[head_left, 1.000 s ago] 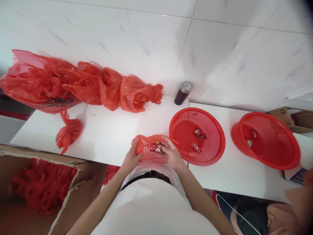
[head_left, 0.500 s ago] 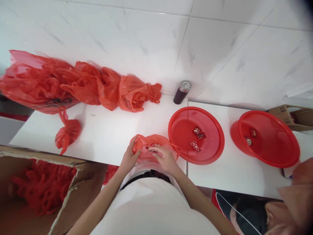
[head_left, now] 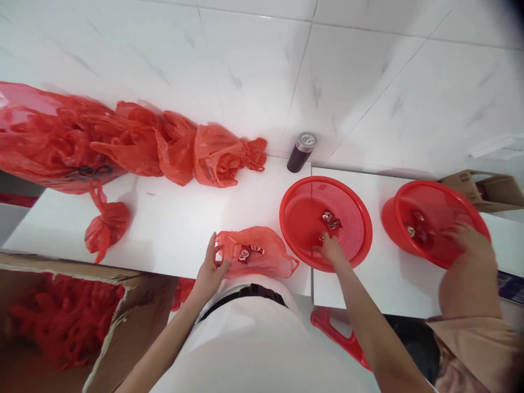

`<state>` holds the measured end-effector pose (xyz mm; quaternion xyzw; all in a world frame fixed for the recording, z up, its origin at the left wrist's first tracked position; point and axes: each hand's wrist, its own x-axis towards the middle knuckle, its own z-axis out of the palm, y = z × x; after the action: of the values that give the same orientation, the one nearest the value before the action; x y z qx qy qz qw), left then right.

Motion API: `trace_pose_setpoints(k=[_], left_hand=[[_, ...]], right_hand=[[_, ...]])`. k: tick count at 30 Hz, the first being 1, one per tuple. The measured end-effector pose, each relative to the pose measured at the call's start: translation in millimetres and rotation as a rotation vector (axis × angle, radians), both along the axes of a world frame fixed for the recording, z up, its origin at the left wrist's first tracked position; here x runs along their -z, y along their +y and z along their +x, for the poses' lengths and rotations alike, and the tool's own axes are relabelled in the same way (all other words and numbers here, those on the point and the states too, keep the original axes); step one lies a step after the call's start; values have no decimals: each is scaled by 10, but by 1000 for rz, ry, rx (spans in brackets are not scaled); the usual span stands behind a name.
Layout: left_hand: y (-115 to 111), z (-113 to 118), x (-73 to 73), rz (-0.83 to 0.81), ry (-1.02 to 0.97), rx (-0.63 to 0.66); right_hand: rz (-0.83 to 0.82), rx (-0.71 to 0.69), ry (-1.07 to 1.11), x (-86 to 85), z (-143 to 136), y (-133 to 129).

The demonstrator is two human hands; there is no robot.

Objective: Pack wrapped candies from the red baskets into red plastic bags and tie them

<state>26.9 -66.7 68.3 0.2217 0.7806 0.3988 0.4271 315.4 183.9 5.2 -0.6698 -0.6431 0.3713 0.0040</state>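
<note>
A red plastic bag [head_left: 274,265] lies spread at the table's front edge, with small red-and-white wrapped packets [head_left: 244,254] showing through its mouth. My left hand [head_left: 212,271] grips the bag's left rim between thumb and fingers. Over in the near red basket [head_left: 286,232], my right hand [head_left: 331,250] has its fingers closed at a small red packet [head_left: 321,238], mostly covered by them. Just behind those fingers, more small packets [head_left: 331,220] rest on the basket's bottom.
Another person's hand [head_left: 466,238] reaches into a second red basket [head_left: 395,224] holding small packets. A dark tumbler [head_left: 298,155] stands by the wall. Filled red bags [head_left: 176,147] line the back left; a knotted bag [head_left: 108,224] sits before them. An open carton [head_left: 106,327] holds red bags.
My right hand has moved from the plastic bag rightward into the near basket. Packets now show inside the bag. The other person's hand has come into the far basket.
</note>
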Motion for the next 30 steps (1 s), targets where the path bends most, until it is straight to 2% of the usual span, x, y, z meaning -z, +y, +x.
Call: trace_pose_setpoints(k=[2,5,8,13,16,18,20,23,25,28,30], left_hand=[[-24,-4,13,4,-18,-27],[-53,-10,29,7,-28,-75],[-84,-18,47,-11,-22,-126],[-164,-50,61,-23,-121,-194],[-190,-66,36,-47,-172,-234],[-177,-62,-4,-51,-218,-243],[-146,-46,-53,-30,-258,-229],[-99,-11,-120,5,-253,-203],[-81,10,-153,22,-233,-201],[-63,33,-200,40,-215,-216],[-44,47,-244,47,-211,-220]], right_hand=[[-32,29,49,105,10,-11],[-97,59,220,70,-65,-26],[-165,69,464,-158,-196,-62],[-455,174,1149,-676,-470,-312],[-576,164,1278,-846,-657,-543],[-597,97,1253,-875,-791,-710],[-584,-31,1177,-866,-919,-855],[-370,-204,1025,-806,-1025,-899],[-98,-217,899,-712,-980,-735],[277,-172,565,-448,-699,-247],[363,-193,221,-203,-424,110]])
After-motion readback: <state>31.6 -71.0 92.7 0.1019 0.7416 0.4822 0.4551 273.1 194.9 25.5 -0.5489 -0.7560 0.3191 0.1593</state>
